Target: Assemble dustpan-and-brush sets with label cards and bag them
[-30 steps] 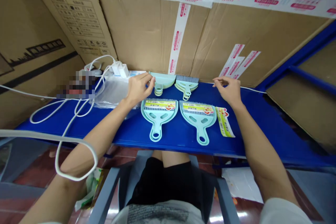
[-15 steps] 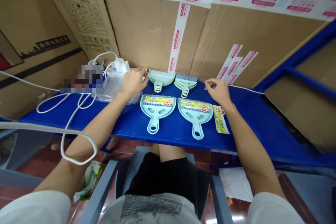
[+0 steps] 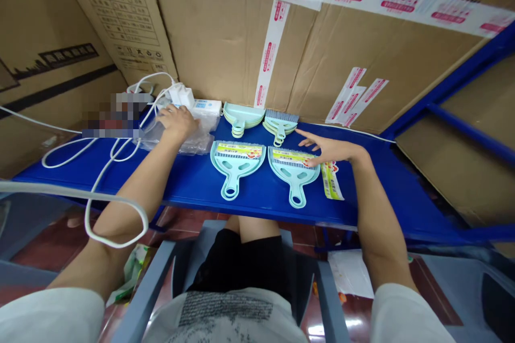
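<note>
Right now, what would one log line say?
left hand: over clear plastic bags | right hand: open, over right dustpan set | behind: stacked dustpans, stacked brushes

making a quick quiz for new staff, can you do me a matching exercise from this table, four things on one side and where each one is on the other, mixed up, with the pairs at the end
1. left hand
2. right hand
3. loose label
4. stacked brushes

A. at the back, just right of the stacked dustpans
B. at the clear plastic
C. flat on the blue table, right of both front sets
D. fingers apart, by the right-hand front set

Pairs: 1-B, 2-D, 3-C, 4-A
</note>
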`<state>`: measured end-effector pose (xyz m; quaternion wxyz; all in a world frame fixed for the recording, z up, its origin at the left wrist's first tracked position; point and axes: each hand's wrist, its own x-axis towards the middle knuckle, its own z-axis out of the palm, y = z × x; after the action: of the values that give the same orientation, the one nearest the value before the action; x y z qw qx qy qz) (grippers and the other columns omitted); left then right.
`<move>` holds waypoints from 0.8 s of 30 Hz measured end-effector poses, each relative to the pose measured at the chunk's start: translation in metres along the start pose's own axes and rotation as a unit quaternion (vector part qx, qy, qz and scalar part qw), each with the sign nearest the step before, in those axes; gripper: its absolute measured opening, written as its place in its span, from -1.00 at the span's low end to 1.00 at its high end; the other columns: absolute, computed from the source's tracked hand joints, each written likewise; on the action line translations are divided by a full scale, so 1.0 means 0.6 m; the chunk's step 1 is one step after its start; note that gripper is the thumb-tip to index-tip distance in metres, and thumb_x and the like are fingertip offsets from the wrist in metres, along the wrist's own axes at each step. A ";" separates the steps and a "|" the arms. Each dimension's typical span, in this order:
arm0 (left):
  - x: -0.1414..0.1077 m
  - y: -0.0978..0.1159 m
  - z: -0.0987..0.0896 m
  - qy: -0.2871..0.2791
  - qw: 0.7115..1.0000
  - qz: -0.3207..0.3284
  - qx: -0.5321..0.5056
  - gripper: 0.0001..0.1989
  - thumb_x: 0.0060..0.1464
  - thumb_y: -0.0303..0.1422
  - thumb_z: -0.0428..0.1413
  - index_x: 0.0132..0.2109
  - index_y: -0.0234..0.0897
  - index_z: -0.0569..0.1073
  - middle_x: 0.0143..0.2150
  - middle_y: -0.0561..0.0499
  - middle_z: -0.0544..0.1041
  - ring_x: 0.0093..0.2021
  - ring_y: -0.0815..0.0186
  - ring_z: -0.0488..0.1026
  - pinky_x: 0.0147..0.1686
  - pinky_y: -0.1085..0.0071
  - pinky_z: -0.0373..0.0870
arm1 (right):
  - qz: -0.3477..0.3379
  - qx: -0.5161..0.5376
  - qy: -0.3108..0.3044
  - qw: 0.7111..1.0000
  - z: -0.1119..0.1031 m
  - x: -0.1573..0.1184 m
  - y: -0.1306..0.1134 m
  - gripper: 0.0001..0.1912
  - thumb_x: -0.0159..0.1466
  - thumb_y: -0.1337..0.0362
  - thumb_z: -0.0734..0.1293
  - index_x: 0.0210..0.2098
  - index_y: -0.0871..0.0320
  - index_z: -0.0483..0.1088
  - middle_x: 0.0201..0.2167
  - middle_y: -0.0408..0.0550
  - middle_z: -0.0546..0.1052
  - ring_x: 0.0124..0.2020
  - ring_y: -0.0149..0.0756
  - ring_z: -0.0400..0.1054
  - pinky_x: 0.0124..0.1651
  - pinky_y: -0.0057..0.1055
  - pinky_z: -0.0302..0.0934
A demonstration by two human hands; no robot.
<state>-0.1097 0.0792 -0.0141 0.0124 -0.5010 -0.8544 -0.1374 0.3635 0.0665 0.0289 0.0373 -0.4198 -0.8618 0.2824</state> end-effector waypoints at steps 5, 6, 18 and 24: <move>0.003 -0.003 -0.002 -0.007 1.000 -0.001 0.018 0.18 0.00 0.42 0.07 0.34 -0.63 0.37 0.41 -0.80 0.20 0.38 -0.63 0.14 0.17 -0.43 0.20 | -0.032 -0.067 -0.058 0.996 -0.005 -0.016 -0.007 0.59 -0.13 -0.12 0.68 0.64 -0.01 -0.25 0.35 0.12 0.46 0.33 0.10 0.38 0.37 -0.04 0.28; 0.004 -0.004 -0.001 -0.007 1.000 -0.006 0.019 0.19 0.00 0.42 0.07 0.36 -0.62 0.36 0.41 -0.79 0.20 0.39 -0.63 0.14 0.16 -0.46 0.19 | -0.038 -0.080 -0.058 0.994 -0.003 -0.016 -0.011 0.59 -0.14 -0.12 0.69 0.64 -0.02 -0.25 0.34 0.11 0.47 0.32 0.10 0.38 0.38 -0.04 0.27; 0.029 -0.027 0.009 -0.038 0.997 -0.063 -0.001 -0.04 0.24 0.18 0.00 0.50 -0.51 0.21 0.52 -0.72 0.04 0.46 -0.67 0.03 0.13 -0.60 0.16 | -0.033 -0.161 -0.069 0.984 0.022 -0.005 -0.037 0.66 -0.23 -0.16 0.72 0.63 -0.05 -0.21 0.25 0.18 0.45 0.24 0.26 0.36 0.33 0.13 0.23; 0.036 -0.034 0.010 -0.031 0.997 -0.065 -0.008 0.00 0.20 0.24 0.01 0.47 -0.51 0.25 0.50 -0.72 0.09 0.45 -0.61 0.09 0.19 -0.56 0.12 | -0.012 -0.148 -0.069 0.987 0.017 -0.005 -0.045 0.66 -0.28 -0.14 0.74 0.63 -0.03 -0.14 0.29 0.21 0.43 0.29 0.32 0.33 0.37 0.16 0.17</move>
<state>-0.1371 0.0900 -0.0209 -0.0274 -0.4482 -0.8841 -0.1290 0.3433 0.0464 0.0346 -0.0809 -0.3895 -0.8997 0.1799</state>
